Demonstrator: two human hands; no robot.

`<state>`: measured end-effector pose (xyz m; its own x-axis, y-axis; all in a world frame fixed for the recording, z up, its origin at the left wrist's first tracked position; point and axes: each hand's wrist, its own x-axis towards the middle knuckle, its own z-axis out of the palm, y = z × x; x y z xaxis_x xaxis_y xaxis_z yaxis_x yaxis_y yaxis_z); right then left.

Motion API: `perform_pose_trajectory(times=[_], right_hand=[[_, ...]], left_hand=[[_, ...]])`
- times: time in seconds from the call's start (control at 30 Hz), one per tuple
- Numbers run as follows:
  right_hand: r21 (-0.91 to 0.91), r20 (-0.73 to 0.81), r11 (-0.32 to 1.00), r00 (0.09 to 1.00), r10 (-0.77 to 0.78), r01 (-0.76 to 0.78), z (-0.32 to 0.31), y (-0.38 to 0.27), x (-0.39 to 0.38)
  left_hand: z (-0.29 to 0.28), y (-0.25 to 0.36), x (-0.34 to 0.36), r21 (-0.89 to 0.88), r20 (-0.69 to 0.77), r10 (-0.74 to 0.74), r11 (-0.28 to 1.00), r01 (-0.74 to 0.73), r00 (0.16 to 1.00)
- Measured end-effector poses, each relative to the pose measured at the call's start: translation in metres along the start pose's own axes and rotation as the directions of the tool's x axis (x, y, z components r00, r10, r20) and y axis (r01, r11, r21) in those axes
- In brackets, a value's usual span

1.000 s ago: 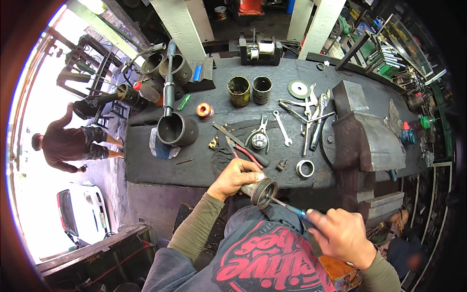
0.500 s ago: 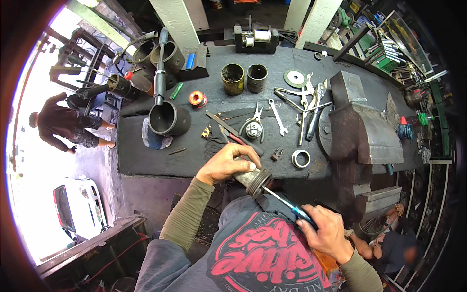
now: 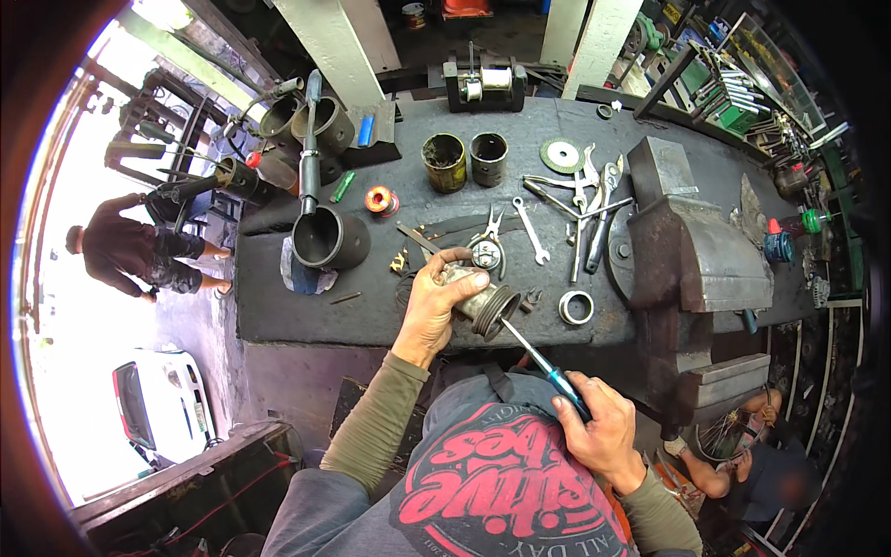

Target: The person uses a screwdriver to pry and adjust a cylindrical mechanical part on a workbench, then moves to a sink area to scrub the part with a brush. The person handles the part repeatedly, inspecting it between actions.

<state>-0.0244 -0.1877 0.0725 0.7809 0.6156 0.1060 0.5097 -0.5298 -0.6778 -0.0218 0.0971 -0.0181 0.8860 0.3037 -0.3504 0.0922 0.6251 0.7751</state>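
Note:
My left hand (image 3: 431,311) is wrapped round a cylindrical metal part (image 3: 487,304) with dark grooves round its near end, held tilted over the bench's front edge. In my right hand (image 3: 601,425) is a screwdriver (image 3: 536,356) with a blue handle, its tip at the open grooved end. Whether the tip touches the inside wall is hidden. Beyond the part lie pliers (image 3: 492,226) on a round metal piece (image 3: 485,252), with a flat file (image 3: 418,238) to their left. A metal ring (image 3: 575,307) and a small clip-like piece (image 3: 531,300) rest to the right.
A large vise (image 3: 710,251) stands on the bench (image 3: 399,158) at right. Wrenches (image 3: 529,230), locking pliers (image 3: 587,181) and a grinding disc (image 3: 562,155) lie farther back. Metal cylinders (image 3: 329,237) stand left. One person (image 3: 125,241) is outside; another (image 3: 761,473) sits lower right.
Both hands have moved slightly away from my body, carrying the metal part and screwdriver farther over the bench edge. The screwdriver tip remains at the part's open end.

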Motion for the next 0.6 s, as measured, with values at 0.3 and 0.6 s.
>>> perform_pose_trajectory(times=[0.3,0.6], right_hand=[[-0.146,-0.076,0.975,0.981,-0.177,0.164,0.023,0.0,0.01],[-0.295,-0.023,0.909,0.949,-0.315,0.295,0.029,0.006,0.013]], left_hand=[[0.006,-0.004,0.007,-0.217,-0.137,-0.02,0.976,-0.01,0.99],[0.022,0.009,0.002,-0.37,-0.176,-0.072,0.929,0.002,0.982]])
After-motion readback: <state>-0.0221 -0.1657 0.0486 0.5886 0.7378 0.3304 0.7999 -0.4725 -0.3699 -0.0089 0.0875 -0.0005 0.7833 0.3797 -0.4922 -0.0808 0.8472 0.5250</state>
